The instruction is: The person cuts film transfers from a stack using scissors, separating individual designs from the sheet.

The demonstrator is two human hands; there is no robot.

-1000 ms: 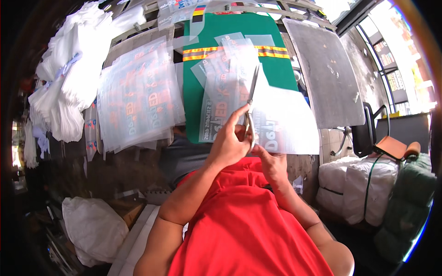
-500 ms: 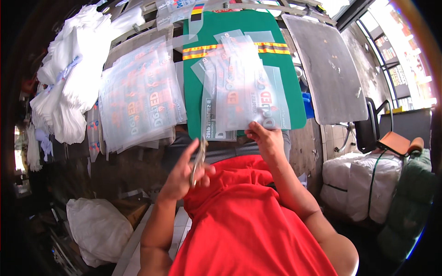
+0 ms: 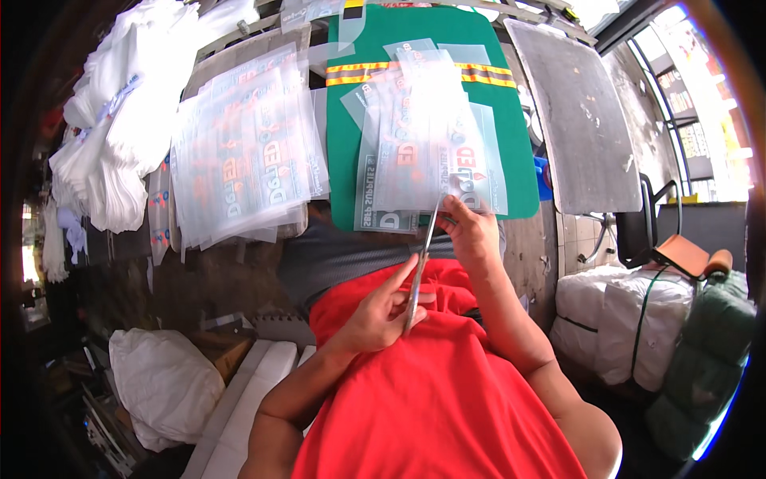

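Note:
My left hand (image 3: 375, 317) is closed around the handles of a pair of metal scissors (image 3: 421, 267), in front of my red shirt. The blades point up and away, with their tips beside the fingers of my right hand (image 3: 476, 239). That hand pinches the near edge of a translucent printed plastic sheet (image 3: 435, 172). The sheet lies in a loose, fanned pile on a green board (image 3: 515, 152), crossed by an orange and yellow striped band (image 3: 488, 77). Whether the blades touch the plastic I cannot tell.
A larger stack of printed translucent sheets (image 3: 247, 152) lies left of the board. White cloth bundles (image 3: 112, 152) hang at far left. On the right are a grey panel (image 3: 574, 120), a black chair (image 3: 636, 227) and white wrapped bales (image 3: 630, 319). A white sack (image 3: 163, 383) sits lower left.
My left hand has brought the scissors rightward, their tips now beside my right hand. My right hand keeps its pinch on the sheet's edge. The view has shifted slightly.

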